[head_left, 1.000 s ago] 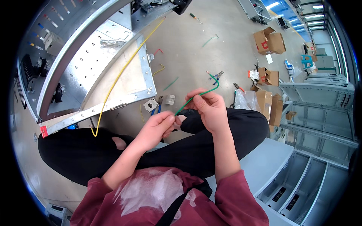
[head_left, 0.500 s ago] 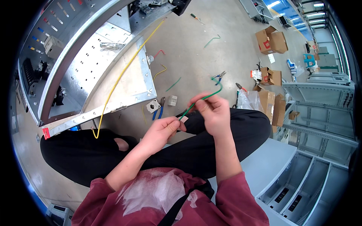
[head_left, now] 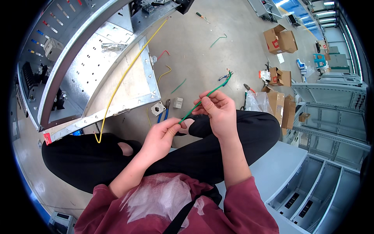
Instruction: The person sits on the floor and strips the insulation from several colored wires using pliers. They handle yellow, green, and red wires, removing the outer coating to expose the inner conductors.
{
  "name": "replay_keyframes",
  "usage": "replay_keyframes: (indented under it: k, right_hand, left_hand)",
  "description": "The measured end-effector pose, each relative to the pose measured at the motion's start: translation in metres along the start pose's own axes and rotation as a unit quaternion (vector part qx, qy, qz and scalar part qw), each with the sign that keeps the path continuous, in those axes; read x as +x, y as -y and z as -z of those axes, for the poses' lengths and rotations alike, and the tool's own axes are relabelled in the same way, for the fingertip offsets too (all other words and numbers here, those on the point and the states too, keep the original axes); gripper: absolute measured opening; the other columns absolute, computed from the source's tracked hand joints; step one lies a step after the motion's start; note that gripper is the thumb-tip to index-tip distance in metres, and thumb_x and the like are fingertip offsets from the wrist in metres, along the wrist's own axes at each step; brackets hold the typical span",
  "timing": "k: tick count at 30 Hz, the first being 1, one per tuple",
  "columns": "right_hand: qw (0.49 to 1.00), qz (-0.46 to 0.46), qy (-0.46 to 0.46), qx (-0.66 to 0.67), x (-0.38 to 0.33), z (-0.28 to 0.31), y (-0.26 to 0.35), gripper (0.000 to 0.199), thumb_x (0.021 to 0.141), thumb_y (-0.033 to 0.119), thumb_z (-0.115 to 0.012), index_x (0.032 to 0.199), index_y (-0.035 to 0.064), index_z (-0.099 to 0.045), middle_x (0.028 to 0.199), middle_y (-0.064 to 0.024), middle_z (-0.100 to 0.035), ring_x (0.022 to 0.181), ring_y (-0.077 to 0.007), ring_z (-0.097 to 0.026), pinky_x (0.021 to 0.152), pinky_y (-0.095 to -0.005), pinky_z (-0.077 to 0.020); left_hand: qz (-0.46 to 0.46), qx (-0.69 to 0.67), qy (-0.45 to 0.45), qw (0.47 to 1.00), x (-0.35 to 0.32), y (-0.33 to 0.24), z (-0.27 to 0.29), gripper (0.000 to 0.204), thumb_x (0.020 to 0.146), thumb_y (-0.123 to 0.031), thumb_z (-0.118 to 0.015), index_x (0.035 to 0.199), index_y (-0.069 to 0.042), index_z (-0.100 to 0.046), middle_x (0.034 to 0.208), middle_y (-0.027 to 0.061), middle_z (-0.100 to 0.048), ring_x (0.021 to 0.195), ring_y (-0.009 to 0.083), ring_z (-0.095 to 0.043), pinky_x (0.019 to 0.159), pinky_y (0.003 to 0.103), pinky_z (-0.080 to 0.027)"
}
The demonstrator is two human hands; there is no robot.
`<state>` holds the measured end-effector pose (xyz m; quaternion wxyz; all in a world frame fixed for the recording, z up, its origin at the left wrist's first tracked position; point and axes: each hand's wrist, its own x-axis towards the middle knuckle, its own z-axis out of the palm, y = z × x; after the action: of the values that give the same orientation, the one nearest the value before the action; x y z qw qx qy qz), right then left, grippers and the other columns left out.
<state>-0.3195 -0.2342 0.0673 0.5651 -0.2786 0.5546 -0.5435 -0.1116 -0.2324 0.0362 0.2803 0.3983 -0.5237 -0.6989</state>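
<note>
A green wire [head_left: 191, 112] is stretched between my two hands above my crossed legs. My left hand [head_left: 161, 136] pinches its near end between thumb and fingers. Farther along, my right hand [head_left: 218, 111] grips it with thumb and curled fingers. Beyond the right hand the wire runs up and away to its far end, over blue-handled pliers [head_left: 223, 77] on the floor. Left of my hands, a long yellow wire [head_left: 125, 80] with a hooked near end lies across the metal cabinet frame [head_left: 153, 84].
On the floor ahead lie blue-handled cutters [head_left: 166, 111], a small white block [head_left: 178, 102], a screwdriver [head_left: 201, 16] and several wire scraps. Cardboard boxes [head_left: 280, 41] and a plastic bag [head_left: 258, 103] stand to the right. Grey cabinets [head_left: 280, 167] flank my right side.
The green wire is straighter now; its far part has swung from a bend to a line pointing up and right. My left hand has shifted slightly left and up.
</note>
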Motion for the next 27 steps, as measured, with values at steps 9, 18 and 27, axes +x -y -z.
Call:
replay_keyframes:
  k: [9,18,27]
  right_hand:
    - [0.999,0.029,-0.039,0.020,0.004,0.000,0.005,0.019,0.099,0.006,-0.067,0.112,-0.0063,-0.066,0.094,-0.0141,-0.073,0.081,-0.0207,-0.073,0.076,-0.0332,-0.0615]
    - [0.998,-0.028,0.028,-0.057,-0.003,-0.020,-0.025,0.022,0.093,0.000,-0.072,0.113,-0.0043,-0.064,0.093,-0.0140,-0.074,0.082,-0.0201,-0.074,0.075,-0.0308,-0.0616]
    - [0.999,-0.002,-0.023,-0.024,0.006,-0.004,-0.007,0.024,0.096,0.003,-0.069,0.117,-0.0060,-0.064,0.096,-0.0125,-0.072,0.083,-0.0182,-0.073,0.078,-0.0323,-0.0612]
  left_hand:
    - [0.040,0.002,0.026,0.999,-0.005,-0.007,0.010,0.021,0.106,-0.019,-0.054,0.101,-0.004,-0.068,0.071,-0.0064,-0.041,0.067,0.0053,-0.036,0.060,0.024,-0.031]
    - [0.098,0.035,0.006,0.995,0.000,0.004,0.013,0.024,0.107,-0.019,-0.052,0.105,-0.001,-0.067,0.087,0.0045,-0.066,0.081,0.0131,-0.058,0.077,0.030,-0.048]
    - [0.092,0.051,0.027,0.994,-0.009,0.008,0.021,0.023,0.107,-0.021,-0.053,0.106,-0.003,-0.067,0.080,0.0032,-0.060,0.073,0.0112,-0.052,0.069,0.028,-0.044]
